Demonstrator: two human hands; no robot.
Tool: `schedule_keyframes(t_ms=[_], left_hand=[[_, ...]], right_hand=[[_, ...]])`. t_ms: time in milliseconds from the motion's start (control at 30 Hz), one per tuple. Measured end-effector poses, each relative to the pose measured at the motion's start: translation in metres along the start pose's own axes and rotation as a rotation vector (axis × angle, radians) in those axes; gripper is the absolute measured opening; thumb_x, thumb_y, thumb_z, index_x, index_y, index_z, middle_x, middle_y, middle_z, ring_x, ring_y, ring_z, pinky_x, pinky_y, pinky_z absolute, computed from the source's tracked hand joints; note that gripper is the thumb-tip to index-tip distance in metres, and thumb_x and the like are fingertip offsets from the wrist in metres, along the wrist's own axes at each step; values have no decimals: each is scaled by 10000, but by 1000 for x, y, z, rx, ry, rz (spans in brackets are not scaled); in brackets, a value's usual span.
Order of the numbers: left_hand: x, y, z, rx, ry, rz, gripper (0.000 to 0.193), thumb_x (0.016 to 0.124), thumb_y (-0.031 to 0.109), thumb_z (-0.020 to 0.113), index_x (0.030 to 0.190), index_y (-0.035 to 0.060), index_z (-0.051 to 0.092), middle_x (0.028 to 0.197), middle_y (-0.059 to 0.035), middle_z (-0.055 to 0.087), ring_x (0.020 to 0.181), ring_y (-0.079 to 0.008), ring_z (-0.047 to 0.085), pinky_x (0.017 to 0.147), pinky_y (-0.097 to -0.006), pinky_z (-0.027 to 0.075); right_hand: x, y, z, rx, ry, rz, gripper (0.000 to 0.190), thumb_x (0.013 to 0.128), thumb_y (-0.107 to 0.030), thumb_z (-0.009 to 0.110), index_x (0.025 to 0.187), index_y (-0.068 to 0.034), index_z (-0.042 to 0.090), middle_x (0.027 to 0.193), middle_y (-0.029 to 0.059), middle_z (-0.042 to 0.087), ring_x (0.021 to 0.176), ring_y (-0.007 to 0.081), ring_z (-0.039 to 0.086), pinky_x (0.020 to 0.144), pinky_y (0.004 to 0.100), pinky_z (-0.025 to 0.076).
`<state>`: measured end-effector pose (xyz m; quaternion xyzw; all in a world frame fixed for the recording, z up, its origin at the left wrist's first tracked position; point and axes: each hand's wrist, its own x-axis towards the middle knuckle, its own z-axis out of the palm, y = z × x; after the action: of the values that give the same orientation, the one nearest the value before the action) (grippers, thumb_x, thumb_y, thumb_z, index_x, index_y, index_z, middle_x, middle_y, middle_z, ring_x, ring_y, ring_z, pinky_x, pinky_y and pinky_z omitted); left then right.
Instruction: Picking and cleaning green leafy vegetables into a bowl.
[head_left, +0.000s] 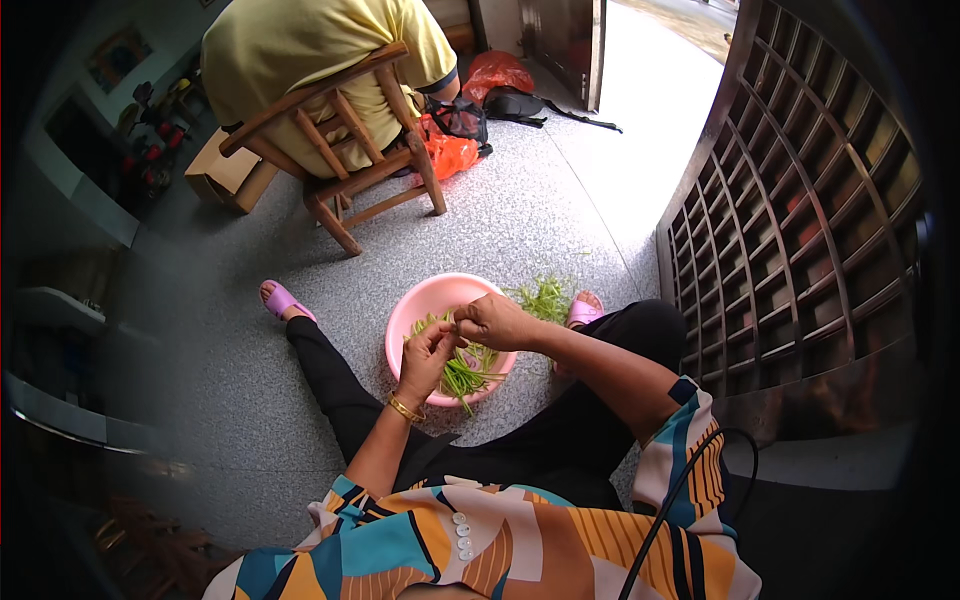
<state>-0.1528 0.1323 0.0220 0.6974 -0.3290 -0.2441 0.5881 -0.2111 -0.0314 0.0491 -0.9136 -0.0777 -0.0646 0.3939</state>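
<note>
A round pink plastic basin (403, 315) stands on the speckled floor between my feet, with thin green vegetable stems (465, 375) lying in it. Above the basin my left hand (427, 358) and my right hand (491, 322) meet, thumbs and fingertips pinched together. Whatever lies between the fingertips is too small to make out, so what either hand holds cannot be told. Just beyond the basin at the right, beside my pink slipper (583, 311), is a loose heap of green trimmings (546, 298) on the floor.
Ahead, a person in a yellow shirt (300, 60) sits on a wooden chair (360, 180), back towards me. Near them are a cardboard box (229, 172), red plastic bags (452, 155) and a black bag (514, 105). A metal lattice door (795, 210) stands at the right.
</note>
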Motion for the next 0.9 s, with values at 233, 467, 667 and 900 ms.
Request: schedule_keyframes(t_ms=[233, 467, 667, 900], left_hand=[[1, 4, 3, -232, 70, 5, 168, 796, 175, 602, 885, 42, 549, 721, 20, 558, 637, -45, 513, 591, -171, 412], [2, 7, 4, -259, 162, 61, 131, 784, 138, 614, 852, 39, 561, 736, 8, 575, 628, -53, 524, 590, -177, 427], [2, 9, 5, -262, 287, 76, 120, 794, 130, 599, 853, 32, 562, 765, -24, 605, 600, -54, 520, 571, -179, 433], [15, 11, 1, -405, 371, 41, 128, 836, 171, 545, 872, 48, 550, 729, -27, 594, 545, -43, 493, 516, -159, 410]], right_hand=[[3, 2, 3, 354, 48, 7, 232, 722, -197, 461, 637, -5, 559, 587, 179, 533, 540, 307, 533, 552, 378, 415], [3, 0, -1, 344, 38, 38, 236, 719, -199, 464, 629, 4, 545, 576, 184, 520, 524, 305, 525, 536, 371, 411], [4, 1, 3, 292, 76, 17, 226, 715, -190, 465, 634, 7, 543, 572, 193, 513, 517, 320, 516, 529, 380, 410], [2, -4, -9, 262, 141, 58, 210, 714, -159, 443, 635, 8, 543, 539, 190, 487, 471, 281, 504, 510, 366, 407]])
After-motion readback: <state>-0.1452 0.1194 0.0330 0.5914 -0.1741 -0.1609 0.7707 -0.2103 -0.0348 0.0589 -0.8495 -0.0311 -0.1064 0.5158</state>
